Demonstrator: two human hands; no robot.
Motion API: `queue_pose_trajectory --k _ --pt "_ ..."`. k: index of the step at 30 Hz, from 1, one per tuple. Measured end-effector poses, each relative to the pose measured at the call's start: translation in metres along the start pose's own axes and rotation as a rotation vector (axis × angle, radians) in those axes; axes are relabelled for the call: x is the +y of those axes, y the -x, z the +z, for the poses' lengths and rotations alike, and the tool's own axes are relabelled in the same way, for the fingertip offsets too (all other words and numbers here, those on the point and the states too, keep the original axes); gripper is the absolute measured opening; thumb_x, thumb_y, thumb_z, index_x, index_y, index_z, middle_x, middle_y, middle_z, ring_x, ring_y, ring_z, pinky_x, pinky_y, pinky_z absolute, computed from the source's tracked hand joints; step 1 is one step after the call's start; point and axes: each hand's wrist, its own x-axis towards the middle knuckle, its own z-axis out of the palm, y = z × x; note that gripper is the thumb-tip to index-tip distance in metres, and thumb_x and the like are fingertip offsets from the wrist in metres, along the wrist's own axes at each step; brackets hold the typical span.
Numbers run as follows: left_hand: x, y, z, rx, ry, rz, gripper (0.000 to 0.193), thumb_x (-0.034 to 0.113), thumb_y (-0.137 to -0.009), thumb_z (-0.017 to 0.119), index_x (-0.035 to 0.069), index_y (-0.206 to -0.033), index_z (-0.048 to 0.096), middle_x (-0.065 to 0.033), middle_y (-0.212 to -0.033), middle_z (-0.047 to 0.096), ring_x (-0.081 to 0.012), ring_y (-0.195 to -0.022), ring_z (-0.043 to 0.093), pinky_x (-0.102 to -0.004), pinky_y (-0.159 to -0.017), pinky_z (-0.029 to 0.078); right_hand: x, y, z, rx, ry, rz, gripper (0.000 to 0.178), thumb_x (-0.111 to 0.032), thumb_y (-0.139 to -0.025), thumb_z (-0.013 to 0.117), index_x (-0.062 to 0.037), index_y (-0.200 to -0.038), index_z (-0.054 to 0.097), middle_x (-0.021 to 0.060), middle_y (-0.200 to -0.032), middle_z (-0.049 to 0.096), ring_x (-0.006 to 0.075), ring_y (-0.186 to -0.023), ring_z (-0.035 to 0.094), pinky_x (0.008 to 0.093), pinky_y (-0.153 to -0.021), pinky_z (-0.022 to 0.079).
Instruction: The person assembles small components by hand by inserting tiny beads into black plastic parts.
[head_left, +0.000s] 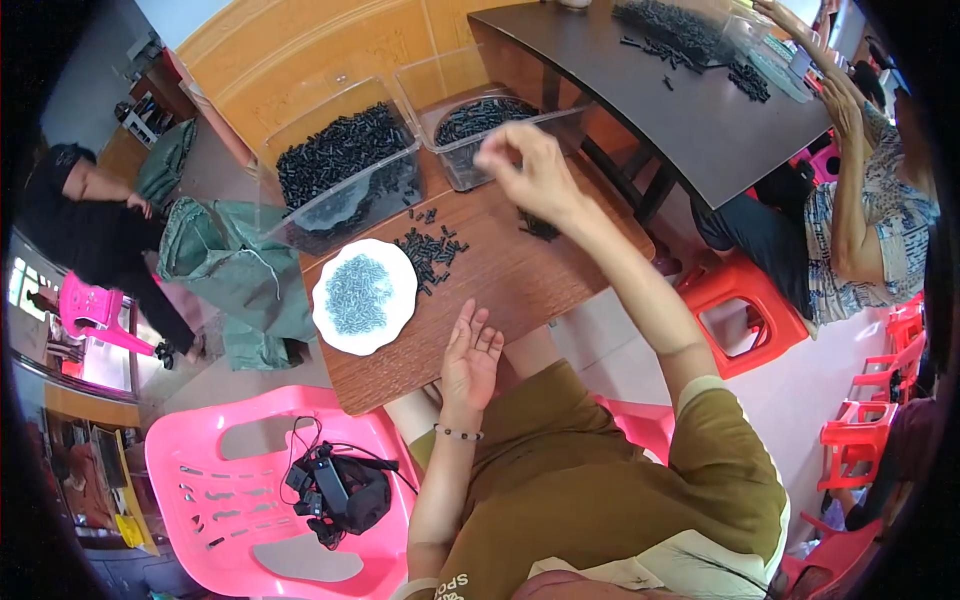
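Note:
My left hand (pixel 472 362) is palm up at the near edge of the brown wooden table (pixel 520 285), its fingers apart and nothing visible in it. Raised over the front of the right clear plastic bin (pixel 464 168) is my right hand (pixel 535 172). Its fingers are bent and their tips blurred, so I cannot make out any held piece. Short black tubes (pixel 430 256) lie loose in the middle of the table. Beside them stands a white scalloped plate (pixel 404 300) heaped with small shiny, clear-looking pieces (pixel 357 295). A smaller black pile (pixel 538 226) is partly hidden below my right forearm.
A left clear bin (pixel 372 192) holds many black tubes. Green sacks (pixel 225 255) stand left of the table; a pink chair (pixel 215 500) bears black gear (pixel 345 492). Another person (pixel 865 220) sits by a dark table (pixel 600 45); a red stool (pixel 745 310) is at right.

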Motion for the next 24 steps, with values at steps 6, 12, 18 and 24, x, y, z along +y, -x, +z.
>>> queue_pose_trajectory --k 6,12,18,24 --pt "-0.006 0.003 0.004 -0.035 -0.029 0.012 0.044 0.022 -0.096 0.052 0.008 -0.136 0.042 -0.0027 -0.115 0.055 -0.0121 -0.092 0.053 -0.0304 -0.091 0.043 0.052 -0.061 0.006 0.130 0.309 0.063 0.018 -0.014 -0.080 0.064 -0.0034 -0.094 0.064 0.0159 -0.088 0.065 0.0336 -0.088 0.058 0.0414 -0.081 0.047" --pt "-0.008 0.005 -0.002 -0.051 0.006 0.056 0.043 0.006 -0.091 0.051 0.003 -0.133 0.044 -0.0063 -0.114 0.057 -0.0138 -0.091 0.055 -0.0314 -0.089 0.045 0.015 -0.017 0.028 -0.091 -0.031 0.012 0.010 -0.011 -0.082 0.060 -0.0028 -0.086 0.065 0.0137 -0.083 0.066 0.0327 -0.082 0.061 0.0394 -0.075 0.048" --pt "-0.008 0.007 0.002 -0.042 0.015 0.053 0.042 0.001 -0.088 0.048 0.003 -0.129 0.046 -0.0066 -0.113 0.057 -0.0138 -0.090 0.055 -0.0310 -0.088 0.045 0.019 0.054 0.068 -0.491 -0.007 0.031 0.009 -0.012 -0.081 0.062 -0.0043 -0.085 0.065 0.0126 -0.084 0.065 0.0316 -0.087 0.059 0.0413 -0.080 0.047" --pt "-0.008 0.007 0.001 -0.037 0.007 0.039 0.039 0.002 -0.089 0.049 0.005 -0.128 0.047 -0.0051 -0.111 0.058 -0.0129 -0.089 0.055 -0.0305 -0.087 0.046 0.023 0.074 0.090 -0.602 -0.013 0.080 0.012 -0.009 -0.080 0.062 -0.0037 -0.091 0.065 0.0130 -0.088 0.064 0.0328 -0.094 0.056 0.0419 -0.084 0.045"
